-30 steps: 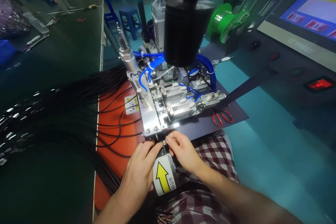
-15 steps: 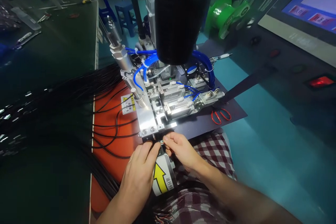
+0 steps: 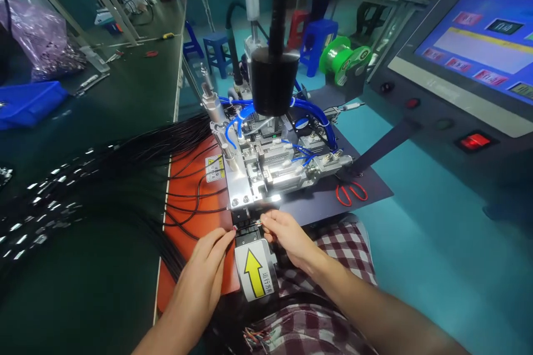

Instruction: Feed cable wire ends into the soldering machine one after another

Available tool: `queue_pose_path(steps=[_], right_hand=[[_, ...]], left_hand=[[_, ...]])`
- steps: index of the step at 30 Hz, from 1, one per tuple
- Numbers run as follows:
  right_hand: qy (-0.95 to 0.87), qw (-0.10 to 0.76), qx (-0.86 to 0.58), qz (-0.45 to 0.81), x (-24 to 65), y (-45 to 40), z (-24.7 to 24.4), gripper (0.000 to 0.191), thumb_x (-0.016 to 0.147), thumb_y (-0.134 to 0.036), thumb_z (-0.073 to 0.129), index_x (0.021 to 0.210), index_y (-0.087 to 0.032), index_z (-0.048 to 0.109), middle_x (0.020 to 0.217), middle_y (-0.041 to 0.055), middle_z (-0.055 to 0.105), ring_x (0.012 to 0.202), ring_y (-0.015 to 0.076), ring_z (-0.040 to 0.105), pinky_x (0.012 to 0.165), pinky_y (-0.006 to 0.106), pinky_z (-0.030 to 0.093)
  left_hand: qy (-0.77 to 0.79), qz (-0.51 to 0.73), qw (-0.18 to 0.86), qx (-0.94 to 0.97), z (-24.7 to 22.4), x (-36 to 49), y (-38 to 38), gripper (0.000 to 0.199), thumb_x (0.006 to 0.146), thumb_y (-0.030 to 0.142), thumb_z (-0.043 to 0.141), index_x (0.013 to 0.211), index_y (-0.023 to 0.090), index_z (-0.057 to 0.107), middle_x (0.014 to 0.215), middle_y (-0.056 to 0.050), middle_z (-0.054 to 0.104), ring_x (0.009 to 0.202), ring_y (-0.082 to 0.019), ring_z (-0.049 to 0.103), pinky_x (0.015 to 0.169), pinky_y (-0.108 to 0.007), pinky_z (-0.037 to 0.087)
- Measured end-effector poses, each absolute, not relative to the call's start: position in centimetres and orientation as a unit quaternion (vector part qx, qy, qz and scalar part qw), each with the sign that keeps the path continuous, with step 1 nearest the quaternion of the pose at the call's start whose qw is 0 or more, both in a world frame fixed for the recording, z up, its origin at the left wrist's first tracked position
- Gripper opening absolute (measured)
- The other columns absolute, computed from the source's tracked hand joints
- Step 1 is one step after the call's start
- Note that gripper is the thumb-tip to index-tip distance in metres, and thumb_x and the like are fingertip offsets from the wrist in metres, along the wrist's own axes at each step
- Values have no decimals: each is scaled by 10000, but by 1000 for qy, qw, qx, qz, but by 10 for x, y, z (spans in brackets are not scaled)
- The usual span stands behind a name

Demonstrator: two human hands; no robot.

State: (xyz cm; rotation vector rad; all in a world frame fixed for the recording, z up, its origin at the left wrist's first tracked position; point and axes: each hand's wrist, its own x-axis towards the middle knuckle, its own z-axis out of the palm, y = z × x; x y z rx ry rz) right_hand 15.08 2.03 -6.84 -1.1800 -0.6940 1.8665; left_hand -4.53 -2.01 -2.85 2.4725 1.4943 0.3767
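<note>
My right hand (image 3: 287, 236) pinches a small metal connector (image 3: 259, 223) at the right side of a black track (image 3: 249, 234). On the track's left side, my left hand (image 3: 204, 260) has its fingers pressed together around something small and partly hidden, with a bit of red at the fingertips. Just below lies a white label with a yellow arrow (image 3: 255, 273). A metal machine (image 3: 275, 163) with blue air tubes stands beyond both hands.
Black cables (image 3: 162, 141) run across the dark green table (image 3: 104, 233) and orange surface (image 3: 187, 177). Red-handled scissors (image 3: 352, 194) lie right of the machine. A black cylinder (image 3: 273, 80) hangs above it. A screen (image 3: 483, 28) stands at right.
My left hand has moved left, away from my right hand, uncovering the black track between them. My right hand stays nearly in place. The camera view has shifted, showing more of the background.
</note>
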Motion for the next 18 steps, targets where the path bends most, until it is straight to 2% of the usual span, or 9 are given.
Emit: queue_pose_path(steps=[4,8,18], right_hand=[[-280,405,-469,733,151,20,-71,356,693,-469,644,609,-182,450,522,-68,439,481,83,383,529,251,274],[-286,403,-473,729,151,20,-71,346,702,-464,635,621,-181,454,534,-66,443,481,83,384,530,251,278],[-324,402,-484,706,150,20,-69,332,735,-464,598,627,-188,449,526,-63,447,477,92,390,531,254,300]], left_hand=[[513,64,39,855,-35,-61,-37,513,879,130,362,1381,219,314,1294,-100,481,1169,-240,477,945,-394,483],[526,33,-4,850,-38,-62,-38,513,877,159,366,1386,217,328,1335,-95,465,1197,-264,454,943,-415,484],[542,71,34,836,-41,-60,-35,495,845,111,366,1332,192,416,1302,-99,492,1195,-258,451,960,-429,461]])
